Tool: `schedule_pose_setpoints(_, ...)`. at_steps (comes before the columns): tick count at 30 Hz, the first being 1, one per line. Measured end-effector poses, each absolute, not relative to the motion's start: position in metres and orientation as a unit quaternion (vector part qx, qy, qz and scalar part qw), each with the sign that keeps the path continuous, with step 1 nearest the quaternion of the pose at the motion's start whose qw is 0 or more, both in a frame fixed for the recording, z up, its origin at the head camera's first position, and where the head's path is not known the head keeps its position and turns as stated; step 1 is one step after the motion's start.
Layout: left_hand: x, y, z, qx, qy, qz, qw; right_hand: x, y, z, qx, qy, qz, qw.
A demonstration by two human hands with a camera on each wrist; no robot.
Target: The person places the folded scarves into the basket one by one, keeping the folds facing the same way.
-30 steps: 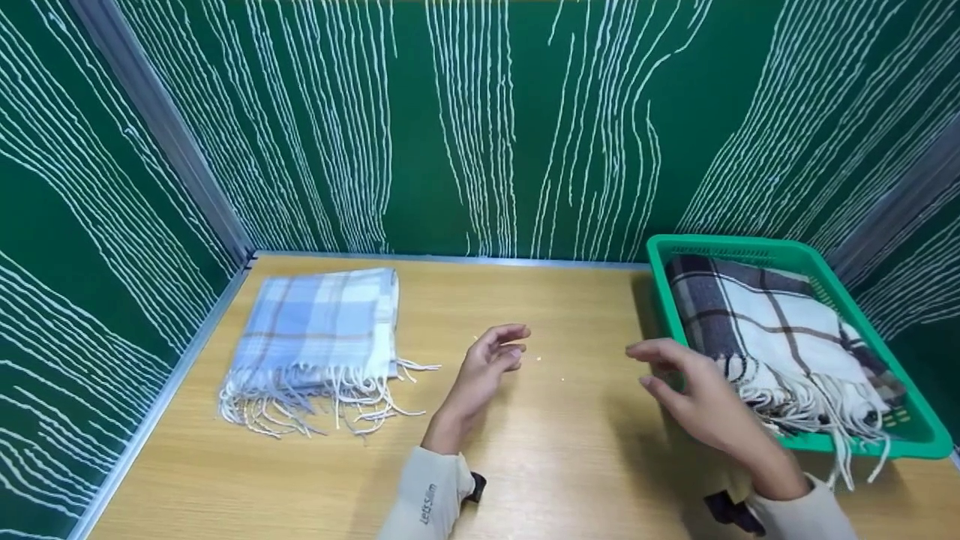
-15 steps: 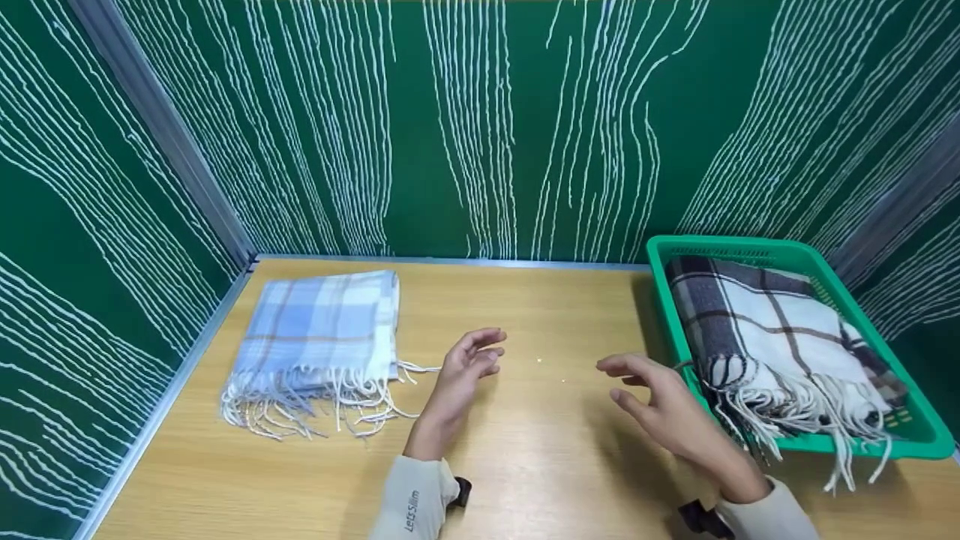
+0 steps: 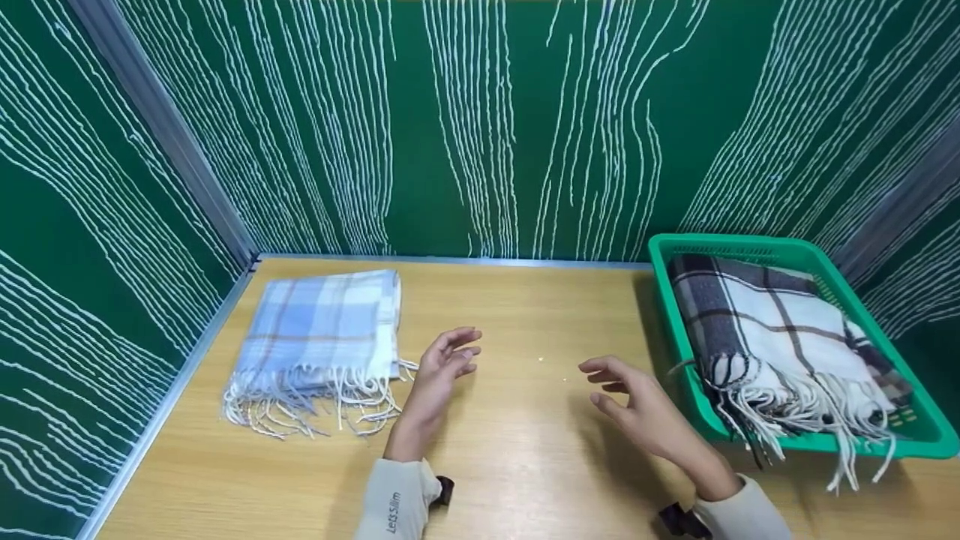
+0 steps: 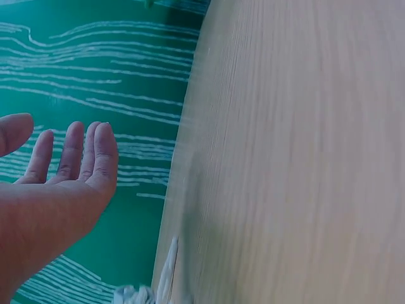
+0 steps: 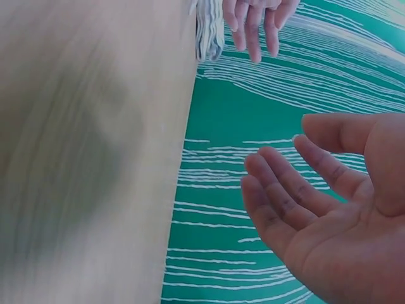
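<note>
My left hand (image 3: 439, 375) hovers over the middle of the table, just right of a folded blue and white plaid scarf (image 3: 319, 322) with a white fringe along its front edge. Its fingers are loosely bent and hold nothing, as the left wrist view of the hand (image 4: 69, 171) confirms. Farther right, my right hand (image 3: 634, 405) is also in the air with relaxed fingers and nothing in them. In the right wrist view its palm (image 5: 342, 240) faces the other hand. A second folded scarf (image 3: 795, 322), white with dark purple-grey and brown plaid, lies in the green basket (image 3: 930, 446).
The wooden table (image 3: 517, 480) runs back to a green wall (image 3: 465, 135) covered with wavy white lines. Similar panels close off both sides. Fringe strands (image 3: 847, 457) hang over the basket's front rim. Tiny white specks dot the table between the hands.
Both hands have moved left. The right hand has come away from the basket, and the left has drawn closer to the blue plaid scarf. Both scarves and the basket stay put.
</note>
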State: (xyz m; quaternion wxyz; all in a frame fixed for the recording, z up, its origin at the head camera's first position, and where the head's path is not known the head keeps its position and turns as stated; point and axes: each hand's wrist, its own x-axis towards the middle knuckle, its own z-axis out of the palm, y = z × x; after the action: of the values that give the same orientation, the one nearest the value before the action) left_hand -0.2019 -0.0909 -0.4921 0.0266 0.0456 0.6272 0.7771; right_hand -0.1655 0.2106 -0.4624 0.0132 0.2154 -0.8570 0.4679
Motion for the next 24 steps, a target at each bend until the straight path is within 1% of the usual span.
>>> schedule_pose_setpoints(4,-0.202,-0.102,-0.492,0.040,0.632,0.774,0.015,-0.166,0.203,-0.469,0.208,-0.852,0.480,-0.001)
schedule_pose_setpoints(10,-0.203,-0.119,-0.491,0.027,0.638,0.770,0.004,-0.168,0.191,-0.478,0.205,-0.844,0.496,0.006)
schedule_pose_setpoints(17,-0.202,-0.138,-0.489,0.011,0.640,0.768,-0.015,-0.169,0.181,-0.479,0.216,-0.829,0.515,0.012)
schedule_pose_setpoints(24,-0.198,-0.157,-0.488,0.000,0.643,0.765,-0.038,-0.171,0.168,-0.484,0.215,-0.815,0.538,0.000)
